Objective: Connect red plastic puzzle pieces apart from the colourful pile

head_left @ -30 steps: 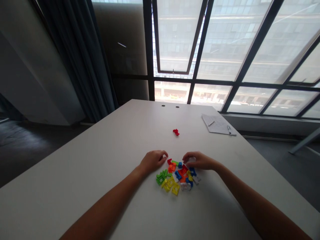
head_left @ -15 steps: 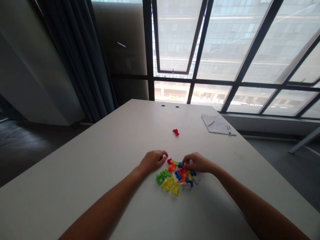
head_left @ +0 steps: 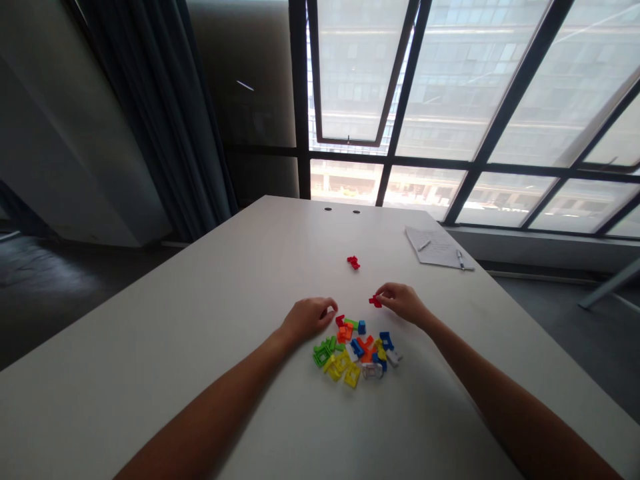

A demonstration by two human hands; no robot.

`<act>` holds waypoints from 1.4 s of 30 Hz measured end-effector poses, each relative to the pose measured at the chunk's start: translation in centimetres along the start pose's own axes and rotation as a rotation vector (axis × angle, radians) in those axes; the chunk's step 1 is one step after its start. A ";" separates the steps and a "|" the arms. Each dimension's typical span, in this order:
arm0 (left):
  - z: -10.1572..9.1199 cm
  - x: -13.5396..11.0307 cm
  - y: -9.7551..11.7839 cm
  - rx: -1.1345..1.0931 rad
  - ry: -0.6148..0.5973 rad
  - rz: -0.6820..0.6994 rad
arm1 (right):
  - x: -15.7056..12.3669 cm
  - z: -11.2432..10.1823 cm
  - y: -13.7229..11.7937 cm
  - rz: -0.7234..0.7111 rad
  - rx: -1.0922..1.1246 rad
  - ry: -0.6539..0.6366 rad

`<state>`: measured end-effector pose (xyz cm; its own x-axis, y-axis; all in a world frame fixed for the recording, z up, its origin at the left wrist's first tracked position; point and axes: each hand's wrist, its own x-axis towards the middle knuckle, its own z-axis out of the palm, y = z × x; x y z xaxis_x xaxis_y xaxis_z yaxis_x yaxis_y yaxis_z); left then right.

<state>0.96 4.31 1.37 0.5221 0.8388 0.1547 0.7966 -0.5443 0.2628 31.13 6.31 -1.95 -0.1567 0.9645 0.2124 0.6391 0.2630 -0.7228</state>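
My right hand point(head_left: 401, 301) pinches a small red plastic building piece point(head_left: 375, 302) between thumb and fingertips, beyond the far right side of a pile of colourful pieces. My left hand point(head_left: 309, 316) lies on the table at the pile's far left, fingers loosely curled with a gap between thumb and forefinger, holding nothing. Close to its fingertips lie another red piece point(head_left: 341, 321) and an orange piece point(head_left: 345, 333). The pile also has green pieces point(head_left: 323, 355), yellow pieces point(head_left: 352, 375), blue pieces point(head_left: 385, 341), a white piece point(head_left: 395, 358) and a clear piece point(head_left: 372, 371).
Farther up the white table point(head_left: 210, 300) sits a small cluster of red pieces point(head_left: 353, 262). A written sheet of paper point(head_left: 436, 247) with pens on it lies at the right edge. Windows and a dark curtain point(head_left: 165, 120) stand beyond.
My right hand has lifted a red piece out of the pile and moved it away from me, toward the red cluster. My left hand has stayed nearly in place.
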 end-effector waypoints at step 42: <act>0.0 0.1 -0.1 -0.015 0.000 0.007 | 6.3 3.2 -3.9 -0.078 -0.020 0.117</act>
<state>0.96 4.46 1.38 0.5274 0.8352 0.1562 0.7885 -0.5495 0.2762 25.24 11.40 0.13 -0.1188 0.9317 0.3434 0.6434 0.3356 -0.6880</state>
